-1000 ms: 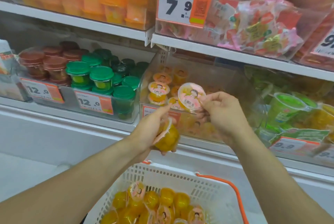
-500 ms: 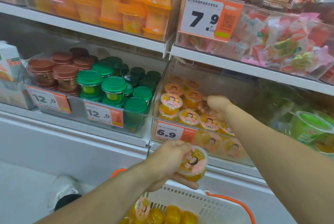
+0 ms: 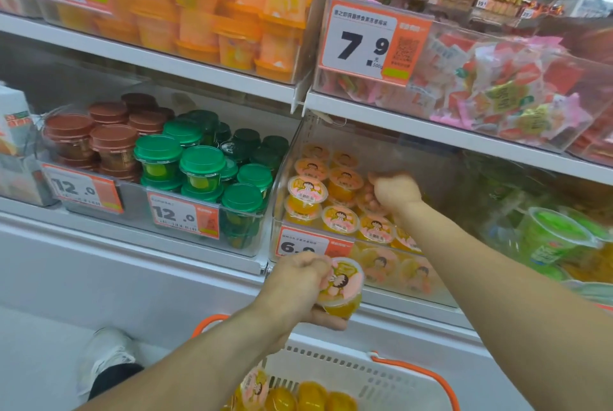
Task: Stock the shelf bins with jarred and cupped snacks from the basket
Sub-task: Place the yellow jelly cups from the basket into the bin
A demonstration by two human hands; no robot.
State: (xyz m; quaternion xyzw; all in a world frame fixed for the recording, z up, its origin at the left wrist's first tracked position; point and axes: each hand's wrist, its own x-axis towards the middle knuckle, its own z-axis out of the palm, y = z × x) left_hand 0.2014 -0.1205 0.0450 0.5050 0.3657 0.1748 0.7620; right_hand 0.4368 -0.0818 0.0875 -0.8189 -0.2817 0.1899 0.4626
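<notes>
My left hand (image 3: pixel 298 284) holds a yellow fruit cup with a pink cartoon lid (image 3: pixel 343 288) just in front of the clear shelf bin (image 3: pixel 285 178), below its 6.9 price tag (image 3: pixel 306 245). My right hand (image 3: pixel 394 191) reaches into that bin, fingers curled down over a pink-lidded cup (image 3: pixel 371 201) among the stacked cups (image 3: pixel 340 220). The white basket with orange handles (image 3: pixel 365 374) sits at the bottom, with several more yellow cups (image 3: pixel 298 397) inside.
Left of the bin stands a bin of green-lidded jars (image 3: pixel 202 162) and brown-lidded jars (image 3: pixel 99 135). A shelf edge (image 3: pixel 431 132) hangs low over the open bin. Green cups (image 3: pixel 557 238) fill the bin to the right. A shoe (image 3: pixel 106 357) shows on the floor.
My right hand carried its pink-lidded cup from in front of the bin into the bin. My left hand rose with its cup toward the bin's front. The view moved closer to the shelf.
</notes>
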